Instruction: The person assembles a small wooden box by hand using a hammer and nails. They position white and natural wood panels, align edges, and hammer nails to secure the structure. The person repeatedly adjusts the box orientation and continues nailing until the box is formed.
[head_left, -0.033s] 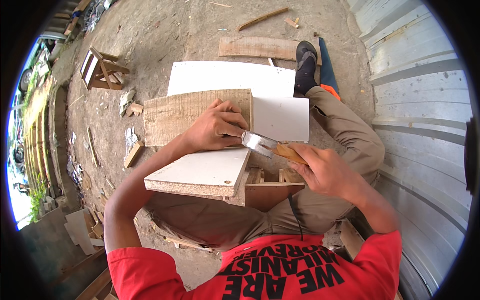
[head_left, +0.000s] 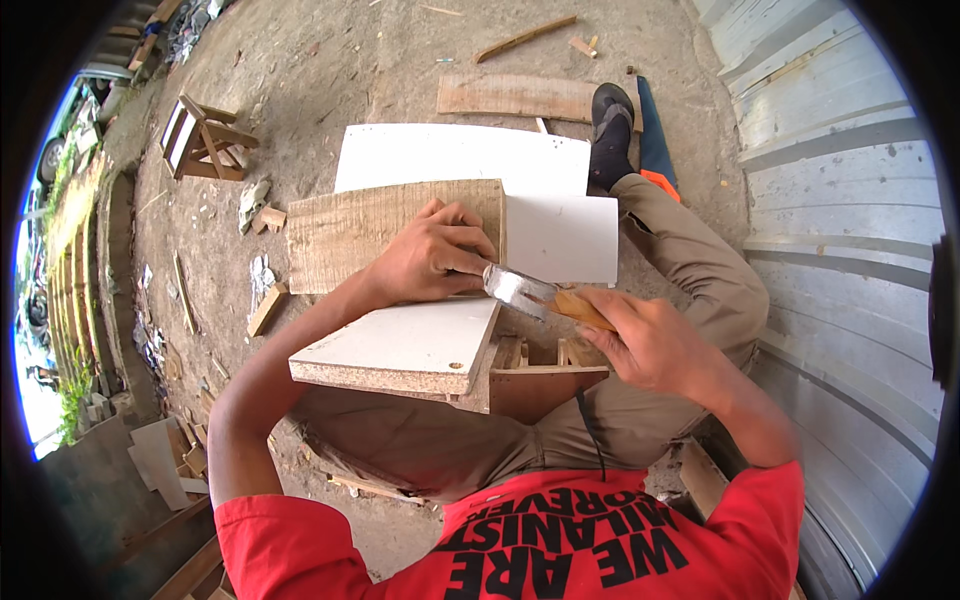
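My right hand (head_left: 655,345) is closed round the wooden handle of a hammer (head_left: 519,291). The hammer's metal head is right beside the fingertips of my left hand (head_left: 438,250). That hand rests at the right end of a rough brown wooden board (head_left: 345,232), its fingers bent and pinched together. Whatever they pinch is hidden by the fingers and the hammer head. Below the board, a white-faced chipboard panel (head_left: 400,340) lies across my lap, with a small hole near its corner. Next to it is a small wooden frame (head_left: 545,385) with open compartments.
White panels (head_left: 460,155) lie beyond the board, and a long plank (head_left: 530,97) lies past my shoe (head_left: 612,120). A small wooden stool (head_left: 208,140) stands at the far left. Wood scraps (head_left: 267,308) litter the ground. A corrugated metal wall (head_left: 840,230) runs along the right.
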